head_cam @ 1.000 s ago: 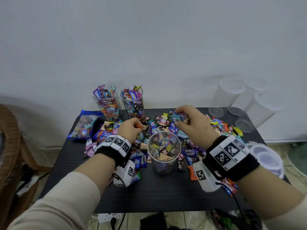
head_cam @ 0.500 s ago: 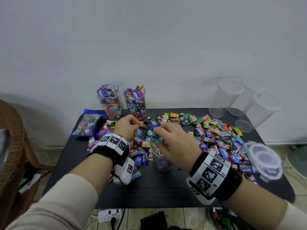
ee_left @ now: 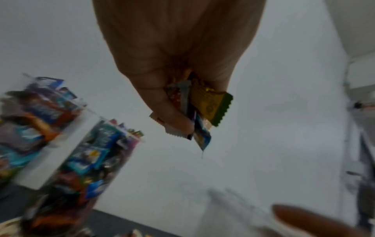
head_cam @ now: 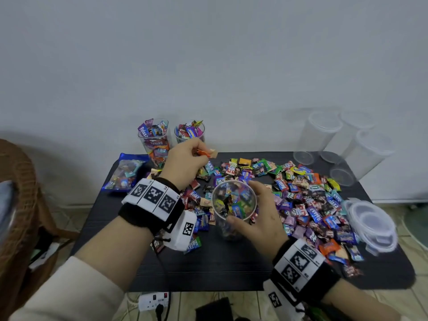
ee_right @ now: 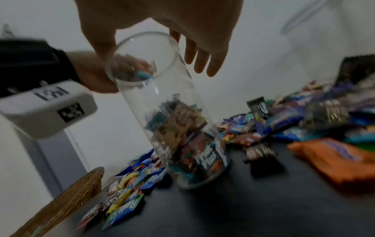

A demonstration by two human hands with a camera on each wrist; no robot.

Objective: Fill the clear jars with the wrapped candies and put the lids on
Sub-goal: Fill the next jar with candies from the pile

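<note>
A clear jar (head_cam: 234, 205) (ee_right: 172, 112), about half full of wrapped candies, stands open at the middle of the black table (head_cam: 220, 269). My right hand (head_cam: 252, 205) (ee_right: 154, 54) spreads around its rim, thumb at the near edge and fingers straight on the far right side, holding nothing. My left hand (head_cam: 201, 154) (ee_left: 188, 112) is raised behind and left of the jar, pinching a few wrapped candies (head_cam: 205, 152) (ee_left: 211, 104). Loose candies (head_cam: 301, 193) cover the table around and right of the jar.
Two filled, lidless jars (head_cam: 154, 142) (head_cam: 190, 133) stand at the back left beside a blue candy bag (head_cam: 125, 172). Empty jars (head_cam: 322, 133) lie at the back right. A stack of lids (head_cam: 370, 221) sits at the right edge. A wicker chair (head_cam: 18, 205) stands left.
My right hand brought candies from the far pile to the jar's mouth, then opened beside the rim. My left hand rose off the pile with candies pinched.
</note>
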